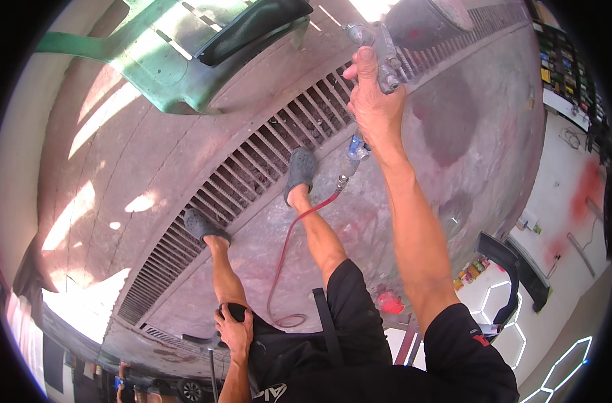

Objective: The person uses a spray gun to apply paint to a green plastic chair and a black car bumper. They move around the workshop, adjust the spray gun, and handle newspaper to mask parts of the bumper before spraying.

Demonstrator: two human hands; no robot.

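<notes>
My right hand point(380, 111) is wrapped round the grip of a grey metal spray gun point(385, 54), raised near the top of the view with the thumb up. Below the hand hangs a blue-and-clear air filter point(355, 151), joined to a red air hose point(289, 235) that drops to the floor and loops near my legs. My left hand point(235, 332) is down by my left thigh, fingers curled against a dark rounded shape point(235, 312); whether this is shorts cloth or a separate item, I cannot tell. A glossy black panel point(252, 30) lies across a green plastic chair point(185, 84) at the upper left.
A metal floor grate point(266, 151) runs diagonally under my feet, in grey clogs point(300, 168). A dark rounded container point(427, 27) stands beyond the gun. Shelves of small containers point(571, 67) and a black curved part point(504, 275) are at right. A car wheel point(190, 389) shows lower left.
</notes>
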